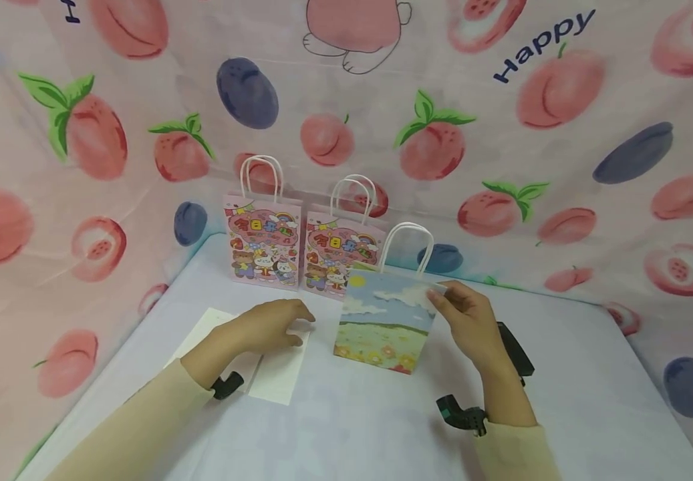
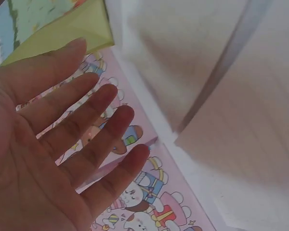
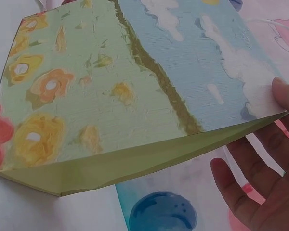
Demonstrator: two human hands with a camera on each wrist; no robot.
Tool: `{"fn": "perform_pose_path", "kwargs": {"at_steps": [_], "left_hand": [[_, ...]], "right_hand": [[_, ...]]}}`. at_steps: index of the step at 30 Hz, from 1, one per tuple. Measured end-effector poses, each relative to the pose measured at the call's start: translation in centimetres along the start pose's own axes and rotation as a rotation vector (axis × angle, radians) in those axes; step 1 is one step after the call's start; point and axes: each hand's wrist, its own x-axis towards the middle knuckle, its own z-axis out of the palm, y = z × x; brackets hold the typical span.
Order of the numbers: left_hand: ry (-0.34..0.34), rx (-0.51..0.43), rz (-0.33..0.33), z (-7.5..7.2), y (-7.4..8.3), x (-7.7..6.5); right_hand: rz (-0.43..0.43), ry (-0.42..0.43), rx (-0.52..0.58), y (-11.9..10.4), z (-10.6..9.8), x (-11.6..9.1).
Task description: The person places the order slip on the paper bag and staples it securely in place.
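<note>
Fruit-printed cloth (image 1: 346, 87) rises behind a white-covered table (image 1: 370, 434), beyond both hands. Just left of the right hand (image 1: 472, 324) is a paper bag with a meadow print (image 1: 387, 324): blue sky and clouds above, flowers along the bottom. It tilts slightly, its top toward that hand; whether its base touches the table, I cannot tell. White twisted handles (image 1: 407, 226) stand up from its top edge, above and left of the right fingers. The right hand pinches the bag's near upper corner, thumb on the printed front and fingers behind. Beside those fingers, the right wrist view shows the bag's yellow-green side panel (image 3: 130, 168).

Well to the left of the bag, the left hand (image 1: 270, 326) holds nothing, its fingers apart and nearly straight. Below it lie flat white papers (image 1: 280, 374); whether the hand touches them is unclear. Past the left fingertips, two pink cartoon bags (image 1: 264, 250) stand upright side by side, the one nearer the right hand partly hidden by the meadow bag. Dark devices (image 1: 462, 415) sit at both wrists, just above light sleeves (image 1: 142, 421).
</note>
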Motion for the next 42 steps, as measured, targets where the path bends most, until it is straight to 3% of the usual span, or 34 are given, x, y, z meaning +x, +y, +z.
{"fn": "perform_pose_path", "kwargs": {"at_steps": [4,10,16,20,27,34,42], "left_hand": [[0.003,0.062,0.032,0.5,-0.1,0.2],[0.009,0.07,0.002,1.6,-0.2,0.0],[0.07,0.032,-0.019,2.5,-0.3,-0.5],[0.111,0.039,0.008,2.9,-0.2,-0.7],[0.154,0.04,0.113,2.3,0.8,-0.9],[0.213,-0.089,0.198,0.4,2.6,-2.3],[0.412,-0.198,0.404,-1.8,5.4,-2.6]], "right_hand": [[0.014,0.003,-0.006,-0.2,-0.2,0.1],[0.046,-0.003,-0.005,-0.1,-0.2,-0.1],[0.044,-0.012,0.0,-0.1,0.0,-0.2],[0.037,-0.019,0.01,-0.3,-0.1,-0.3],[0.067,-0.014,0.007,-0.3,-0.3,-0.5],[0.049,-0.02,0.006,-0.2,0.0,-0.3],[0.062,-0.001,-0.012,-0.3,-0.2,-0.5]]}}
